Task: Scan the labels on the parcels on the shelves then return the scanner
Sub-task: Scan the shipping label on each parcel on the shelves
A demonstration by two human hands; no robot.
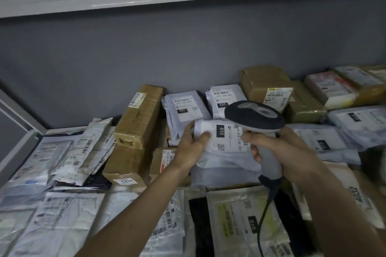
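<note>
In the head view, the right hand has its grip wrapped round the grey handle of the scanner, whose dark head hangs just above a white parcel marked 010; the left hand pinches that parcel's left edge, thumb on the label; the parcel lies among other bags and a long cardboard box on the shelf.
</note>
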